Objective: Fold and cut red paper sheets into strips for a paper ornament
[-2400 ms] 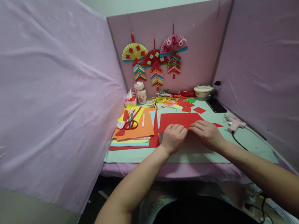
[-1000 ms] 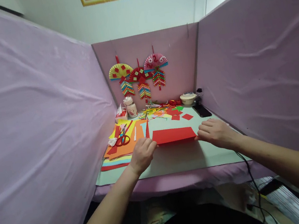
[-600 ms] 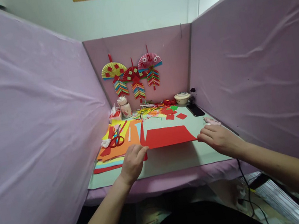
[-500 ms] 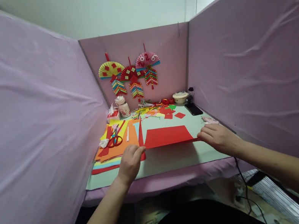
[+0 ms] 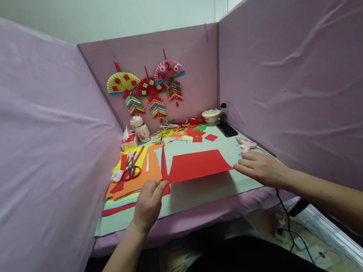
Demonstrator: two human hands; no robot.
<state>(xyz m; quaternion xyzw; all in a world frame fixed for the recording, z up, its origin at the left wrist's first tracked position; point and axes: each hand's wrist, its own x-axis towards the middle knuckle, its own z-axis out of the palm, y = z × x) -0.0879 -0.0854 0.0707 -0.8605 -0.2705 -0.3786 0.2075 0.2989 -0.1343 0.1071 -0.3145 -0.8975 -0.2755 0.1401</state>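
Note:
A sheet of red paper (image 5: 198,165) is stretched between my two hands, its near edge lifted a little off the table so a shadow falls beneath. My left hand (image 5: 149,202) pinches the near left corner between thumb and fingers. At the near right corner, my right hand (image 5: 260,168) grips the sheet the same way. Left of the sheet lies a stack of coloured paper (image 5: 154,178), with red-handled scissors (image 5: 131,172) on top. Just beyond my right hand rests a pink glue gun (image 5: 246,144).
Paper scraps and strips (image 5: 177,133) lie at the back, near a tissue box (image 5: 129,140), a pink-and-white jar (image 5: 140,130) and a lidded bowl (image 5: 211,115). A black phone (image 5: 227,129) lies at right. Paper fan ornaments (image 5: 151,86) hang on the back panel. Cloth-covered panels (image 5: 296,69) enclose the sides.
The view has shifted a little, so everything sits further left. Both hands still hold the red sheet by its near corners; the glue gun shows more fully beyond my right hand.

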